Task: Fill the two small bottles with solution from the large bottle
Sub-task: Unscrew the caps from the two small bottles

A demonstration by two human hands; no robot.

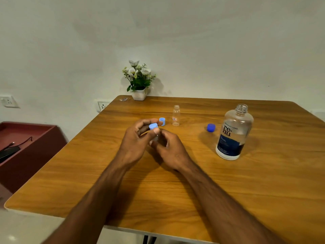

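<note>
Wooden worktop [175, 191] against a plain pale wall; white potted artificial flowers [139, 81] at its far edge.

Item 1: large clear plastic solution bottle [234, 132], dark blue label, upright at right, uncapped; its dark blue round cap [211, 127] lies just beside it.

Item 2: small clear glass bottle [176, 115], upright at centre rear, open, apparently empty; a light blue cap [162, 121] rests near it.

Item 3: second small bottle, largely hidden within the right hand [168, 147], whose grip curls round it. Left hand [137, 138] pinches a light blue screw cap [153, 126] at its neck.

Progress, judged: all caps off or coming off; whether the held bottle contains solution cannot be told. The rear bottle remains to be filled.
</note>
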